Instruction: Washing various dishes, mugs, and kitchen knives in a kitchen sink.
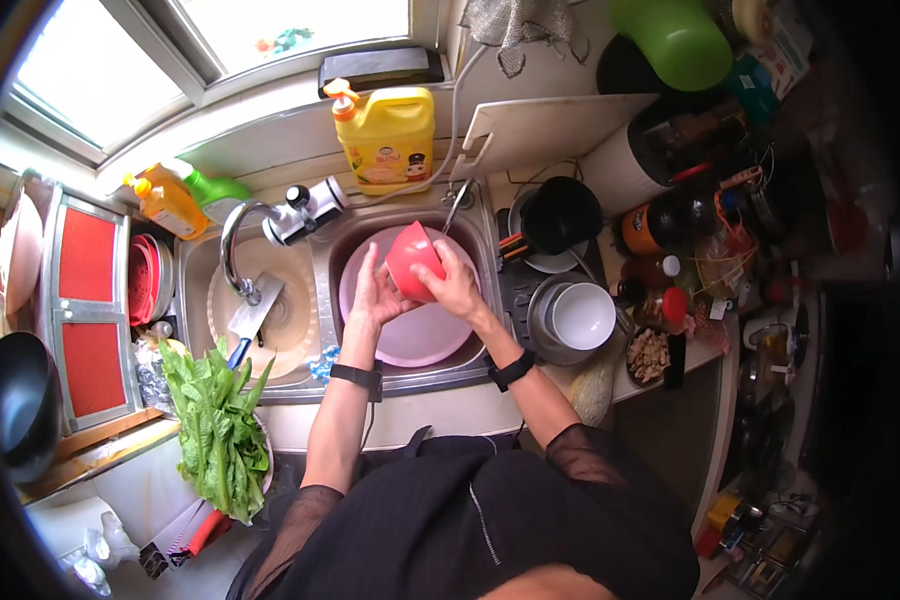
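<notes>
Tilted on its side, a red bowl (412, 259) is held above a large pink basin (420, 337) in the right-hand sink bowl. My right hand (454, 281) grips the bowl's right side, thumb on its outer wall. My left hand (379, 289) is at the bowl's lower left, palm up and fingers spread; the fingers are partly behind the bowl, so I cannot tell how firmly they touch it. A thin stream or spout (459, 202) shows behind the bowl at the sink's back right corner.
A cleaver (256, 307) lies across a pale basin (229, 330) under the faucet (232, 240). Leafy greens (217, 435) stand at left. A yellow detergent jug (386, 142) is behind the sink. White bowls (583, 315) and a black pot (562, 214) crowd the right counter.
</notes>
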`<action>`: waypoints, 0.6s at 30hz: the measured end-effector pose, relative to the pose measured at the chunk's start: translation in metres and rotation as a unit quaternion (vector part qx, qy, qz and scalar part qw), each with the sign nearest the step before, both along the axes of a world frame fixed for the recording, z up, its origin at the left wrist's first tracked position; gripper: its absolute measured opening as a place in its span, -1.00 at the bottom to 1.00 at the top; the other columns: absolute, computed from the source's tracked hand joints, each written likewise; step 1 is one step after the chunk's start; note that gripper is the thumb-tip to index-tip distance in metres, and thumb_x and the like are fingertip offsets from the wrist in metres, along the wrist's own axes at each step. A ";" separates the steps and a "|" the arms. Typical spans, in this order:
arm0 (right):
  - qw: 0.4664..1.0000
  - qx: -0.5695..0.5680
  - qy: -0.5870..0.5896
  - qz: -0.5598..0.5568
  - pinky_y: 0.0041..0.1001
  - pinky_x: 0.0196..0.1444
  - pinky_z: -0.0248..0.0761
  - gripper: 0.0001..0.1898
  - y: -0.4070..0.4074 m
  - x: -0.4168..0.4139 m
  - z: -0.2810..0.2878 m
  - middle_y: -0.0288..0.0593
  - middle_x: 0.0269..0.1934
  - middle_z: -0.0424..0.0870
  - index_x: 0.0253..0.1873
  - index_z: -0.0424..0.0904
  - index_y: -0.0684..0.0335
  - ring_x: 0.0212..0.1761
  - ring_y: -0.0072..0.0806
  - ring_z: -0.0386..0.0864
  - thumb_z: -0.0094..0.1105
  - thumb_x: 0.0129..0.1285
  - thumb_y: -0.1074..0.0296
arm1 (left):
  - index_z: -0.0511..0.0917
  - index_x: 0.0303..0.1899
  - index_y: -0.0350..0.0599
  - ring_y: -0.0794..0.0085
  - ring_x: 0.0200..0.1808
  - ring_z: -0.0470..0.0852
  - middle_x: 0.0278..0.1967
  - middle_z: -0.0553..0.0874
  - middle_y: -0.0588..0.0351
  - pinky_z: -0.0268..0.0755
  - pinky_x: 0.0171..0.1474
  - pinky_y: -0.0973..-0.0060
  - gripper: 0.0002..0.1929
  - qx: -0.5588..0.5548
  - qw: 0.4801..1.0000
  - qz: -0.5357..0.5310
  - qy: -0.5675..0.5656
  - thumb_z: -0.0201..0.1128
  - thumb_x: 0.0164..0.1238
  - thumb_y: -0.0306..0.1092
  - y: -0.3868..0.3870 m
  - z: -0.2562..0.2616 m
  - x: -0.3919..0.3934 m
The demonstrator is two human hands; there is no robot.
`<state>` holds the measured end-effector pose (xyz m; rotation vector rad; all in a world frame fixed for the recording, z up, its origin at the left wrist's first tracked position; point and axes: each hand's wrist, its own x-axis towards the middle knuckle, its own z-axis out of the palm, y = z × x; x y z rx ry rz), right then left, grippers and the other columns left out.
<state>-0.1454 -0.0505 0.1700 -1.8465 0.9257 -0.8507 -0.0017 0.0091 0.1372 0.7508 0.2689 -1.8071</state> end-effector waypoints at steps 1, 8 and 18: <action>1.000 0.001 -0.004 0.007 -0.33 -0.24 0.39 -0.62 0.006 0.002 0.009 0.11 -0.35 0.55 -0.06 0.35 0.34 -0.27 -0.12 0.55 0.14 0.11 0.21 | 0.39 0.03 0.00 0.17 0.10 0.37 -0.03 0.50 0.05 0.19 0.05 -0.08 -0.36 0.001 1.000 0.007 -0.004 -0.01 0.08 0.30 -0.003 0.008 -0.002; 0.966 -0.158 0.187 0.084 -0.30 -0.42 0.39 -0.76 0.027 -0.006 0.022 -0.05 -0.52 0.52 -0.18 0.33 0.21 -0.47 -0.16 0.53 0.09 0.11 0.27 | 0.51 -0.19 -0.11 0.34 -0.22 0.56 -0.27 0.61 0.08 0.40 -0.08 0.41 -0.52 -0.077 0.992 0.100 -0.008 0.17 0.05 0.13 -0.019 -0.005 -0.033; 0.960 -0.213 0.168 0.071 -0.15 0.13 0.09 -0.58 0.040 -0.021 0.022 -0.04 -0.05 0.40 0.03 0.42 0.14 0.06 -0.15 0.31 0.17 0.03 0.20 | 0.40 -0.05 -0.25 0.20 -0.11 0.53 -0.15 0.56 -0.02 0.35 0.04 0.32 -0.49 -0.103 0.985 0.138 -0.031 0.06 -0.12 -0.19 0.009 -0.022 -0.026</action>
